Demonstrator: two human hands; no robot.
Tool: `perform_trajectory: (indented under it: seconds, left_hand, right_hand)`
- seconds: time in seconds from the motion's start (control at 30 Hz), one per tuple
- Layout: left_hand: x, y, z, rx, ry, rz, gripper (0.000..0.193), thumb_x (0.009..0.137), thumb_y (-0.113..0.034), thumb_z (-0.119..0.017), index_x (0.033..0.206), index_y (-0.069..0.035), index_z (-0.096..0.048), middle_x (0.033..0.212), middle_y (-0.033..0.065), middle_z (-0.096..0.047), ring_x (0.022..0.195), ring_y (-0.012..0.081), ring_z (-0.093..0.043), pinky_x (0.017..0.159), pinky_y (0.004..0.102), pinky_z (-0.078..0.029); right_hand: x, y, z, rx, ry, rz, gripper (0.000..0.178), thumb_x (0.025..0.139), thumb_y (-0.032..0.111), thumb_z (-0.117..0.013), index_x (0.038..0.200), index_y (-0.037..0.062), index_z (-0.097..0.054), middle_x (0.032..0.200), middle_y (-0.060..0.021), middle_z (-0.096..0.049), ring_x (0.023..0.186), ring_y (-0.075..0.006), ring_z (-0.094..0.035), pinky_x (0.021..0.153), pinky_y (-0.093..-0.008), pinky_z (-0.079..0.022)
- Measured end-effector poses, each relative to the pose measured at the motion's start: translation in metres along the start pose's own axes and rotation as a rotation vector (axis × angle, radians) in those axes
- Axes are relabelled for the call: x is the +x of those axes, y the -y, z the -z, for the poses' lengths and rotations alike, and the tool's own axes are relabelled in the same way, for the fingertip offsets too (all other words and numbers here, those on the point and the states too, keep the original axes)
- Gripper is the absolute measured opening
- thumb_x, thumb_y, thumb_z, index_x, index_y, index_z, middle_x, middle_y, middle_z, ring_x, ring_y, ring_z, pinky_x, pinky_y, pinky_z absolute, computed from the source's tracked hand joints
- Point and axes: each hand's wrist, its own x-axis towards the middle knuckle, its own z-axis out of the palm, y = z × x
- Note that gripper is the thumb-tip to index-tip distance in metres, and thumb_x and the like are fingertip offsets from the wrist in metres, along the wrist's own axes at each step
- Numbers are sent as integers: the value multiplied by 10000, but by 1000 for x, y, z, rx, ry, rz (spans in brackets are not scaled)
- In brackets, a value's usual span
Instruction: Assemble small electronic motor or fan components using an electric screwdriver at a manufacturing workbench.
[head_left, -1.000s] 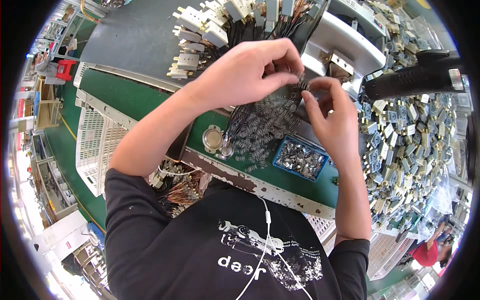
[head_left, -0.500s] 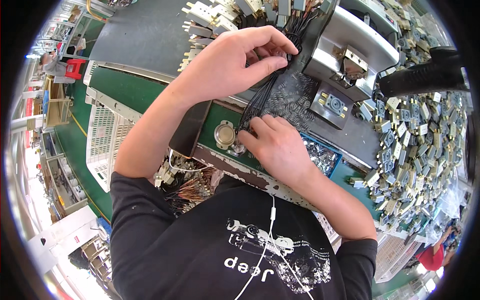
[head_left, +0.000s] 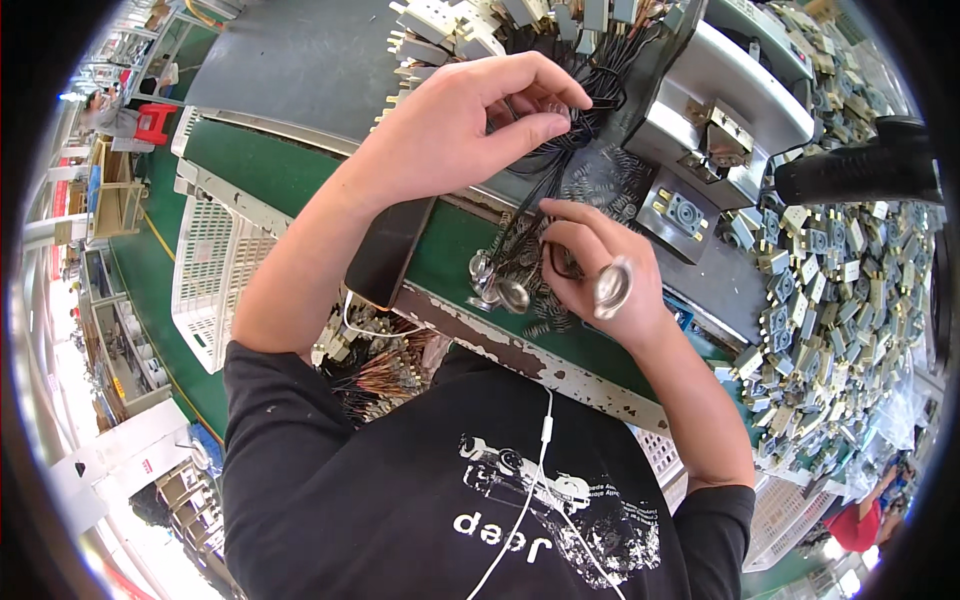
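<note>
White perforated crate [head_left: 207,292] at 9 o'clock of the view, a second at 4 o'clock, contents too hard to make out; blue tray [head_left: 684,317] just beyond the right wrist at 3 o'clock, mostly covered, contents hidden; farther out at 3 o'clock, piled grey-and-cream sockets [head_left: 815,300], far too many to count; one more socket [head_left: 683,213] with a round face, seated on a metal block at 2 o'clock; one dark flat slab [head_left: 393,255] at 10 o'clock; coiled springs [head_left: 605,185] heaped toward half past 1, uncountable; near the centre, on the green strip, at least two shiny metal pieces [head_left: 513,296], close together, slightly blurred.

Right hand [head_left: 622,240] just right of centre, clamped on one silver cup [head_left: 613,288], beside a dark loop [head_left: 562,262] at the fingers; cup raised in front of the palm, oval in outline, long axis from about 1 to 7 o'clock; cannot tell which way the hollow faces; left hand [head_left: 462,128] at 12 o'clock, fingers curled toward 2, thumb near the forefinger; cannot tell whether closed on anything.
</note>
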Motion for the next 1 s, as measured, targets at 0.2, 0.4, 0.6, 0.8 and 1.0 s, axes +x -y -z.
perform_trajectory:
  seconds: [0.2, 0.4, 0.6, 0.8, 1.0]
  left_hand:
    - [-10, -1, 8, 29, 86, 18, 200, 943, -51, -677, 1141, -28, -691, 924, 18, -695, 850, 83, -639, 784, 247, -519]
    - [-18, 1, 10, 2, 193, 56, 194, 941, -75, -677, 1131, -40, -690, 874, 17, -673, 792, 90, -604, 721, 265, -493]
    - [-28, 3, 15, 39, 301, 160, 188, 959, -101, -654, 1137, -39, -667, 892, 45, -679, 789, 116, -636, 713, 290, -515]
    - [-33, 3, 14, 123, 536, 231, 221, 940, -99, -628, 1156, -61, -658, 925, 88, -701, 790, 185, -671, 714, 319, -537]
    - [-33, -2, 6, 60, 582, -5, 234, 886, -105, -638, 1117, -90, -670, 927, 104, -665, 783, 261, -655, 713, 391, -527]
  right_hand:
    - [-7, 1, 11, 217, 2, 80, 323, 806, -64, -753, 1096, 22, -639, 1147, -157, -708, 846, -244, -736, 707, -318, -586]
    - [3, 49, 11, 723, 76, -251, 612, 818, -14, -802, 1373, 44, -552, 1215, -124, -662, 872, -176, -682, 762, -316, -576]
    - [0, 55, 32, 692, -54, -256, 375, 808, 12, -817, 1156, 48, -682, 944, -81, -641, 803, -186, -644, 707, -297, -530]
    - [-25, 37, 52, 849, -140, -479, 427, 822, -83, -762, 1219, 14, -636, 1076, -100, -680, 964, -155, -670, 836, -287, -525]
    - [-7, 50, 39, 641, 122, -226, 546, 886, -143, -642, 1402, -17, -514, 1274, -183, -645, 1111, -224, -668, 965, -342, -537]
